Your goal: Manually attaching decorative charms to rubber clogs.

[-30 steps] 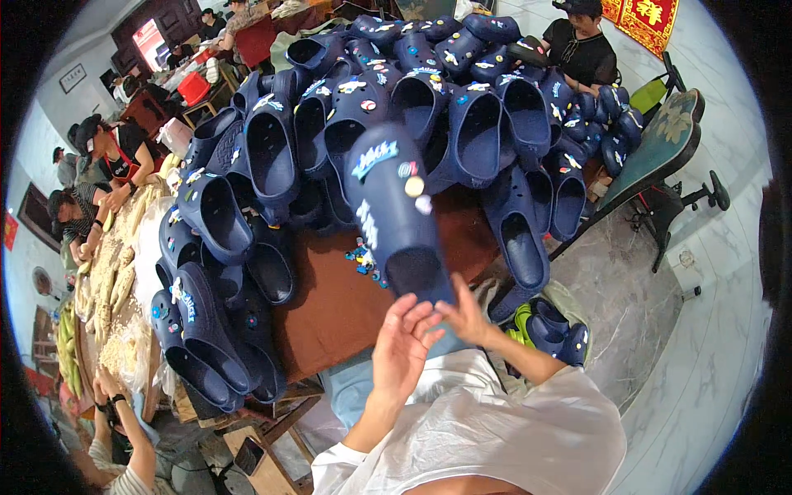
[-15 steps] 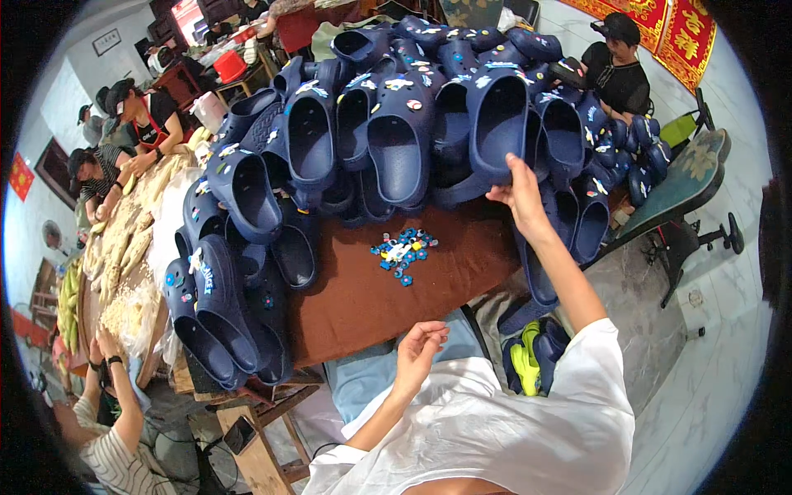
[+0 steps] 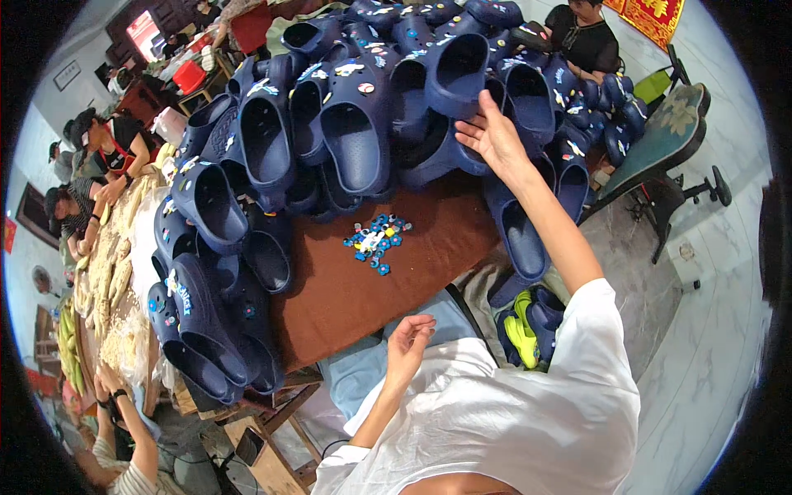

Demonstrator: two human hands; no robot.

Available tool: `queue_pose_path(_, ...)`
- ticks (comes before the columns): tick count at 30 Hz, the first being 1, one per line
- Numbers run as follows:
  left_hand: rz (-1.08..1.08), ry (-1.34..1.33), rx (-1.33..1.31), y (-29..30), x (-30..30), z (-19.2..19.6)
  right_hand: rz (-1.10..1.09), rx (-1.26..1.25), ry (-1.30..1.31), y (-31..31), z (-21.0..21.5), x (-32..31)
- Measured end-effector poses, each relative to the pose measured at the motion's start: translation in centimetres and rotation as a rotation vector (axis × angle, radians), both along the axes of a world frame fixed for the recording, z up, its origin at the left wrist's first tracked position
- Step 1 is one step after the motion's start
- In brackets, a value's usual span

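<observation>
right hand (image 3: 495, 142), half open, touches 1 navy clog (image 3: 459, 76).

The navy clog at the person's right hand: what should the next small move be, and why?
Probably the right hand should settle the navy clog against the neighbouring clogs before letting go. The thumb is at its heel and others crowd around it, but whether they fully support it cannot be told.

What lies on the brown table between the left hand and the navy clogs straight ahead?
A small heap of blue, white and yellow charms, as the head view shows.
</observation>
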State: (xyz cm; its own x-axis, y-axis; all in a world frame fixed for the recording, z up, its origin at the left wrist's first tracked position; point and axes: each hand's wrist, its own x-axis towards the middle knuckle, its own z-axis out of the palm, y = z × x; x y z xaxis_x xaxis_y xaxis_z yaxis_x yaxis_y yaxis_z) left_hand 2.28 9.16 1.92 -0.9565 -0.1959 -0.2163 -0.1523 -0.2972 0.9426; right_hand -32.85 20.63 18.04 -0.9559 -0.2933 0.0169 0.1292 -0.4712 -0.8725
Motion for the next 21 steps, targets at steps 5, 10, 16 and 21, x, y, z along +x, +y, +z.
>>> queue_pose_path(5,0.028,-0.035,0.021,-0.1,0.5,-0.4,0.016,0.026,0.062,-0.9,-1.0,0.7)
queue_pose_path(10,0.006,-0.043,0.006,-0.1,0.3,-0.7,0.004,0.108,0.145,-0.9,-1.5,1.9)
queue_pose_path(16,-0.005,-0.047,0.004,0.2,-0.1,-1.1,-0.116,0.228,0.302,1.0,-2.6,4.2)
queue_pose_path(21,0.006,-0.077,0.038,0.2,-0.3,-0.8,-0.357,0.423,0.507,5.3,-6.3,6.5)
